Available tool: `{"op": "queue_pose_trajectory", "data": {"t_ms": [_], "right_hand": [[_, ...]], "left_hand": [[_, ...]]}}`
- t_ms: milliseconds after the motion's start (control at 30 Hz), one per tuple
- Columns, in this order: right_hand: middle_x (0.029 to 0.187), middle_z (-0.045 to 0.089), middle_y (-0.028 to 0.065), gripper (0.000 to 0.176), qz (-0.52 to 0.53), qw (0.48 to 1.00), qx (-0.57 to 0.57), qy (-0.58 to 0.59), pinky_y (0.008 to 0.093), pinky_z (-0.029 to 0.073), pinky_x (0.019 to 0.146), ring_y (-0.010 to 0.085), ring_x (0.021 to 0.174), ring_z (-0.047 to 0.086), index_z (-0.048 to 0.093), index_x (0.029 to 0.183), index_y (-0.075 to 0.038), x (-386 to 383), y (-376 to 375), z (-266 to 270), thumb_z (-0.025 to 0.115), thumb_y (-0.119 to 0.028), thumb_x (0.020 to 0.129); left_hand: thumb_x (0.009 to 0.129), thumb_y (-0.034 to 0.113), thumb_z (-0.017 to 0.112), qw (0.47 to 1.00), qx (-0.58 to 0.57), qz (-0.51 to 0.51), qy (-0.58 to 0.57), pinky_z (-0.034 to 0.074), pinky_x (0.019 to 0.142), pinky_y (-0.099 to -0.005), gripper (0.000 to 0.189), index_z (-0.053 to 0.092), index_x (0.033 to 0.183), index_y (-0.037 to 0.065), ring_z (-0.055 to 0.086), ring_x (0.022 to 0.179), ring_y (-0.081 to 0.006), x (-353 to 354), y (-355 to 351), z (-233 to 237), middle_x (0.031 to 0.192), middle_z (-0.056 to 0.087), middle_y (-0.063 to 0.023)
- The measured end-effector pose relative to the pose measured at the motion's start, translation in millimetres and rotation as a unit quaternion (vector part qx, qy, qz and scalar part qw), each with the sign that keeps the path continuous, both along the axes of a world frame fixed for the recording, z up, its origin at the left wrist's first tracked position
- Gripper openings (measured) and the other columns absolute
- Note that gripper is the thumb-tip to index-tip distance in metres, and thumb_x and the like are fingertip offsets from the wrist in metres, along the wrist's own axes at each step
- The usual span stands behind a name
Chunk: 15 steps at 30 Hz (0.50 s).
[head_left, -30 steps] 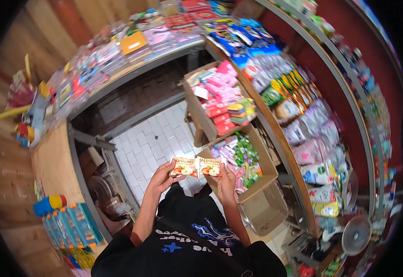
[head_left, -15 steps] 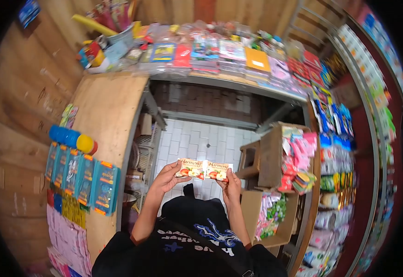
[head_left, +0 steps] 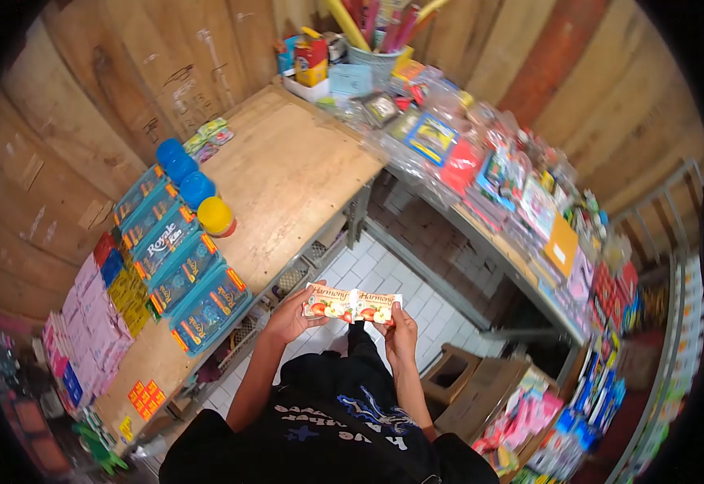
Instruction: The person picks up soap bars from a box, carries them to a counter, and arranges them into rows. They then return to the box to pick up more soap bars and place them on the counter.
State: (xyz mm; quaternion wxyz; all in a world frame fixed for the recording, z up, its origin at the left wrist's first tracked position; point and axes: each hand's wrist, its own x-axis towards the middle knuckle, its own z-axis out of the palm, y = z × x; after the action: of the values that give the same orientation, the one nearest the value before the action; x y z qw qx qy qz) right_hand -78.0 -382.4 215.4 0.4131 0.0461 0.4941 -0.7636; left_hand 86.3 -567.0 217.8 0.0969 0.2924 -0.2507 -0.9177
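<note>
Two Harmony soap packs, cream-coloured with red and pale fruit printed on them, are held side by side in front of my body, their inner ends meeting. My left hand (head_left: 290, 315) grips the outer end of the left soap pack (head_left: 329, 303), with the thumb at its lower edge. Around the outer end of the right soap pack (head_left: 375, 307) my right hand (head_left: 401, 329) is closed, thumb on the front. Both packs face up toward me, above the white tiled floor (head_left: 380, 266).
A wooden table (head_left: 287, 161) on the left carries blue Royale packs (head_left: 198, 298), pink packs (head_left: 94, 331) and round blue and yellow tubs (head_left: 216, 216). Stationery and bagged goods cover the far table (head_left: 481, 161). At the lower right stand a brown stool (head_left: 451, 367) and a cardboard box (head_left: 481, 395).
My view has swung left, bringing more of the left table into sight and shifting the shelves right. Both hands still hold the soap packs, now pressed closer together.
</note>
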Motion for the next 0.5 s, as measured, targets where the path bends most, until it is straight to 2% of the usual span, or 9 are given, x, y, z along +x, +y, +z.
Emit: {"op": "queue_pose_trajectory", "data": {"t_ms": [133,367,500], "right_hand": [[0.096,0.069,0.0109,0.036,0.089,0.996,0.01,0.019,0.031,0.057,0.073,0.0174,0.083,0.068,0.062,0.108,0.001,-50,-46,0,0.053,-0.032,0.097],[0.098,0.068,0.0123,0.038,0.252,0.965,0.028,0.065,0.0315,0.057,0.076,0.017,0.085,0.068,0.061,0.108,0.003,-122,-141,-9,0.052,-0.032,0.097],[0.092,0.068,0.0092,0.033,0.289,0.956,0.01,0.052,0.034,0.056,0.077,0.0165,0.082,0.067,0.063,0.103,0.0,-131,-197,2,0.054,-0.031,0.096]], "left_hand": [[0.098,0.033,0.049,0.997,-0.009,0.071,-0.007,0.055,0.082,-0.04,0.046,0.044,0.136,0.009,0.06,0.108,-0.0206,-22,-22,9,0.125,0.057,-0.009],[0.098,0.035,0.046,0.975,-0.016,0.223,-0.005,0.058,0.079,-0.0383,0.047,0.042,0.137,0.009,0.064,0.101,-0.0209,-40,-44,1,0.122,0.059,-0.0096],[0.098,0.037,0.045,0.96,-0.016,0.281,-0.012,0.058,0.078,-0.0367,0.048,0.041,0.138,0.01,0.065,0.1,-0.0202,-44,-61,8,0.12,0.06,-0.0098]]}}
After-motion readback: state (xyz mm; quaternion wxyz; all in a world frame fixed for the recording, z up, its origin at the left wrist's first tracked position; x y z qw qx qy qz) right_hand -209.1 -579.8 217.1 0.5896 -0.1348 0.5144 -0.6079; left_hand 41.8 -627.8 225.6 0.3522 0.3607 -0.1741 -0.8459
